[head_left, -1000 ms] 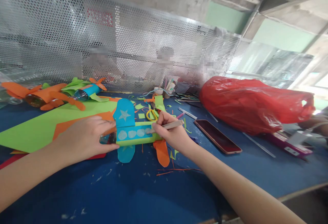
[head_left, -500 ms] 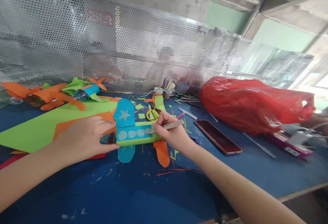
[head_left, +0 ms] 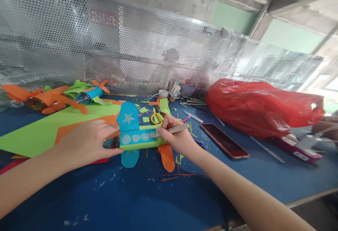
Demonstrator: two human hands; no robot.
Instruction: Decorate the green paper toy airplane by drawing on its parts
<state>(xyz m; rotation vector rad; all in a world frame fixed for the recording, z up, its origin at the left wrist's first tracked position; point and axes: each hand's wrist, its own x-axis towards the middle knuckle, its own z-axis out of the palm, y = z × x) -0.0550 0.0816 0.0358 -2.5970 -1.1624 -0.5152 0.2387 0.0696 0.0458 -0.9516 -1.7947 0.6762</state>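
A plastic bottle wrapped in green paper (head_left: 142,145) lies on its side between my hands, made up like an aeroplane. Blue wings (head_left: 128,116) with a pale star stick out from it, and an orange tail piece (head_left: 167,158) sits at its right end. Along its side runs a blue strip (head_left: 139,137) with a row of silvery-white ovals. My left hand (head_left: 92,137) grips the bottle's bare clear end between thumb and fingers. In my right hand (head_left: 175,134) is a pale marker pen (head_left: 178,129), its tip at the rightmost oval.
Green paper sheets (head_left: 34,129) lie at left, with finished bottle planes (head_left: 47,97) behind. Yellow-handled scissors (head_left: 156,119) rest among paper scraps. A phone (head_left: 224,141), a red plastic bag (head_left: 261,106) and a purple box (head_left: 297,148) occupy the right. A perforated metal screen (head_left: 148,48) stands behind.
The bottle plane and my left hand stay where they were. My right hand keeps the pen at the rightmost oval, with hardly any visible movement.
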